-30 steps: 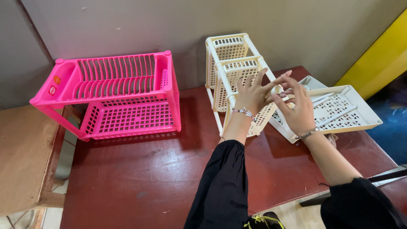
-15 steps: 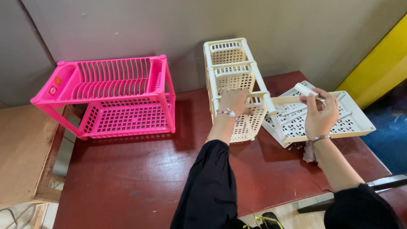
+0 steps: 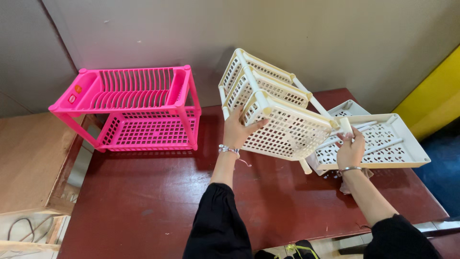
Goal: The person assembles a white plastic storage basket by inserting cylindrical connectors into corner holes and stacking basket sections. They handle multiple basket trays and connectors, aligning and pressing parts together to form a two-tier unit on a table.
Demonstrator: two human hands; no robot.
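Observation:
A cream plastic tiered rack (image 3: 282, 127) with perforated baskets is tipped over to the right above the dark red table (image 3: 158, 201). My left hand (image 3: 238, 130) grips the left edge of its nearest basket. My right hand (image 3: 350, 149) holds a short cream plastic post (image 3: 345, 126) against the rack's right corner. Just behind that hand lie cream perforated trays (image 3: 388, 139) with loose cream rods on them.
A pink two-tier dish rack (image 3: 139, 108) stands at the back left of the table against the grey wall. A brown wooden surface (image 3: 28, 163) adjoins the table on the left. A yellow panel (image 3: 436, 96) rises at the right.
The cream rack has been tilted from upright over to the right. My left hand shifted to its front basket edge. My right hand came down with the post to the rack's corner.

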